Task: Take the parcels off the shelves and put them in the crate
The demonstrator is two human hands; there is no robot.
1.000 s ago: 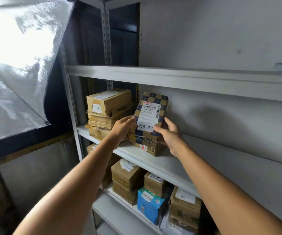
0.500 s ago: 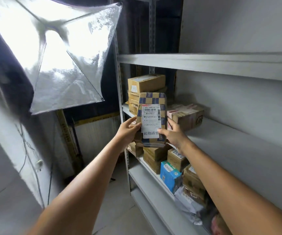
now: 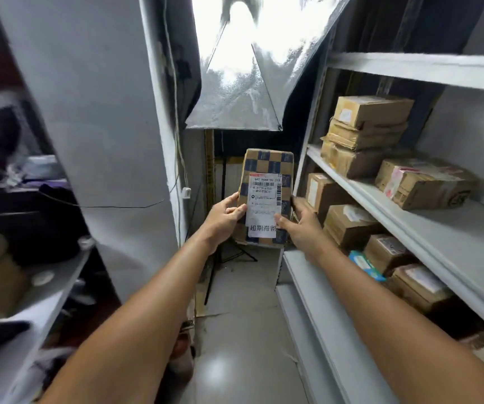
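Head view: the checkered parcel [image 3: 267, 170] stands upright in the aisle, just left of the shelving rack [image 3: 453, 237]. The left hand [image 3: 224, 214] grips its left edge, and the right hand [image 3: 300, 227] clasps its right edge. Brown boxes [image 3: 363, 135] sit on the rack.

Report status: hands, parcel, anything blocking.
Left hand, right hand both holding checkered parcel, label facing camera. Parcel off the shelving. Crate not in view.

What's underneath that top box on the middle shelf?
Under the top box sit two crumpled cardboard boxes, stacked on the shelf. Anything behind the stack is hidden.
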